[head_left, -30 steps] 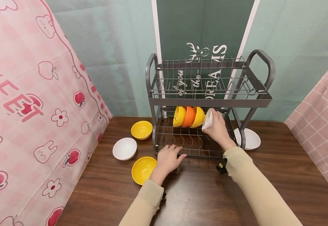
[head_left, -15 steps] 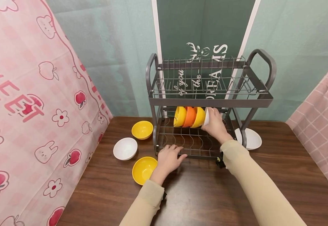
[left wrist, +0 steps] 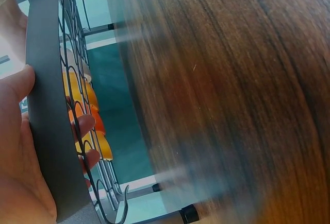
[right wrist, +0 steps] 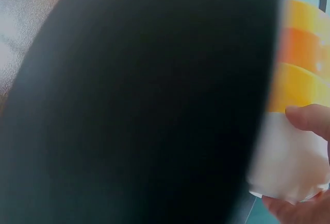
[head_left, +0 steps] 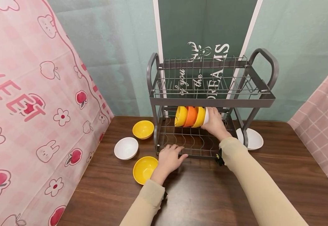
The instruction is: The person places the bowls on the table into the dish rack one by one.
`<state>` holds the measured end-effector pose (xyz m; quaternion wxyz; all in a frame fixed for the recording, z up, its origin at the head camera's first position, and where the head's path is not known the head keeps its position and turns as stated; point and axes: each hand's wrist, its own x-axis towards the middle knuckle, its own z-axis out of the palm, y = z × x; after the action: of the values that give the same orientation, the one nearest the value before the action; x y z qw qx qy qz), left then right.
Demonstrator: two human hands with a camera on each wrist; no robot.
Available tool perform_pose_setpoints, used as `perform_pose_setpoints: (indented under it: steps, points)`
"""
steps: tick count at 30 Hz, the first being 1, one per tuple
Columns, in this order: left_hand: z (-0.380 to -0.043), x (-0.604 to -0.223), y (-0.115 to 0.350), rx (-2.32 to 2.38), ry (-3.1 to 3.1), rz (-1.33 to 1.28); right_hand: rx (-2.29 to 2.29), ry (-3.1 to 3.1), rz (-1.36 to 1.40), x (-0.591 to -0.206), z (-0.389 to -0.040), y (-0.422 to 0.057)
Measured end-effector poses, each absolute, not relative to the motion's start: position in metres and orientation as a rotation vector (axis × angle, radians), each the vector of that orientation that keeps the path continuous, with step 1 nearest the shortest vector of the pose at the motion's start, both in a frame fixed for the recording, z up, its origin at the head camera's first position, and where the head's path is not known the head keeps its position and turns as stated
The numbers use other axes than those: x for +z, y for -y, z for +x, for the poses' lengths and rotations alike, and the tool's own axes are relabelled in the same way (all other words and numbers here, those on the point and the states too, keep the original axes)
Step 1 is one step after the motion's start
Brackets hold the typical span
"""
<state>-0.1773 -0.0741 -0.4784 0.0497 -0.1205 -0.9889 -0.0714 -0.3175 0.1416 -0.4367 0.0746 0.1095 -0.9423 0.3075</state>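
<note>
Fingers [head_left: 215,113] around white bowl [right wrist: 289,154]

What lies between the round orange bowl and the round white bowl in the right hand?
One round yellow bowl, tipped on its side; both the head and right wrist views show it.

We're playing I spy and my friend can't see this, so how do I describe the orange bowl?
Find the dark rack on the wooden table, then look at its bottom level. There, tipped on its side between the left yellow bowl and the right yellow bowl, is the orange bowl, the only orange one.
</note>
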Motion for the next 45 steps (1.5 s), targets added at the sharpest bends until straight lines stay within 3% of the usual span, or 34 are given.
perform_pose_setpoints:
  steps: [45]
  points:
    - [-0.1777,-0.4788,0.0731,-0.228,3.003,-0.370,1.122,2.824,0.306,-0.4415,-0.3193,-0.1442]
